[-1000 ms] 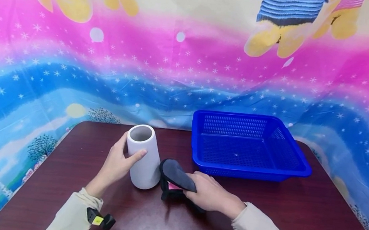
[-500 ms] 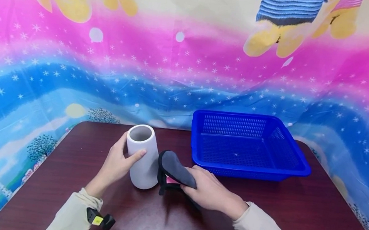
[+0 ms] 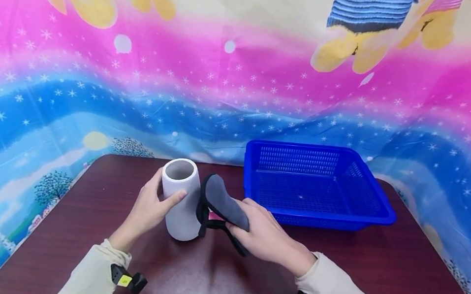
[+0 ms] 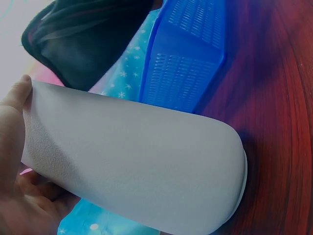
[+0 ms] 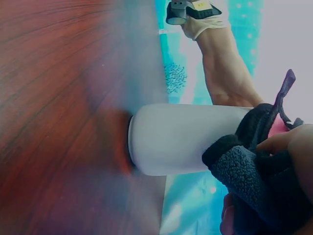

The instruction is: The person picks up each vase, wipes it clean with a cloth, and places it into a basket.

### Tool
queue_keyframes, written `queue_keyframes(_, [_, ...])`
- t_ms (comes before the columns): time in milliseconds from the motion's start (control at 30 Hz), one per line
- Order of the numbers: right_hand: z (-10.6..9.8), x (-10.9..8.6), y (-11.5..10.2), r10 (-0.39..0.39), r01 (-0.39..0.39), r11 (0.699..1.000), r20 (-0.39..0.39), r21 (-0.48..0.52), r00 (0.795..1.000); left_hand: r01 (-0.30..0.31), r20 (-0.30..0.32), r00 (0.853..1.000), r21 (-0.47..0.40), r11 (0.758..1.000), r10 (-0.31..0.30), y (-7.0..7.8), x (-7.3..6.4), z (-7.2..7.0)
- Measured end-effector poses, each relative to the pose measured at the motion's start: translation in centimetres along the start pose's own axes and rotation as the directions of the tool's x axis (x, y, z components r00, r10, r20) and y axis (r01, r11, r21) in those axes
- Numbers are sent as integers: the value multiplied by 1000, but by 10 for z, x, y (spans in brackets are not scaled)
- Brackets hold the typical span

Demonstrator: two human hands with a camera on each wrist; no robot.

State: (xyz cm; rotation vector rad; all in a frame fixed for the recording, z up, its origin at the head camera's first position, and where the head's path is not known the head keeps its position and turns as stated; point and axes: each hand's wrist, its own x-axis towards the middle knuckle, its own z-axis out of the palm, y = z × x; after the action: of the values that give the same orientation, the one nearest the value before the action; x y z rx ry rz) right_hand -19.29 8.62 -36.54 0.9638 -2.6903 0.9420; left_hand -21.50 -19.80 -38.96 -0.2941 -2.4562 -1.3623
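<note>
The left hand (image 3: 149, 207) is curled round the upper part of a white vase (image 3: 184, 214), thumb on the near face and the other fingers wrapped round the far left side. The right hand (image 3: 266, 235) has its fingers clamped on a dark grey cloth (image 3: 225, 205) with black edging; a bit of pink patch (image 3: 215, 216) shows just beyond those fingertips, and a black strap (image 3: 232, 238) hangs below them.

The vase lies to the left of the right fingers, with the cloth's free end bridging the gap; it appears to touch the vase's right wall. The vase's long axis runs up and down, its mouth just above the left fingers and its base well below them, seemingly resting on the worktop (image 3: 208, 287). The left hand is the nearer one, already on the vase; the right meets it only through the cloth.

Farther out, behind and to the right of the right fingers, sits a blue basket (image 3: 320, 218). Beyond both hands hangs a printed curtain (image 3: 235, 82).

Against the earlier frames, the right hand and the cloth have risen along the vase: the cloth's top edge was beside its lower half and is now close under the rim. Vase, left hand and basket look practically unmoved.
</note>
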Motion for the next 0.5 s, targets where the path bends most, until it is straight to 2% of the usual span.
queue_keyframes(500, [-1, 19, -6, 30, -30, 999, -47, 13, 998, -7, -2, 1000, -14, 1000, 7, 2, 0, 0])
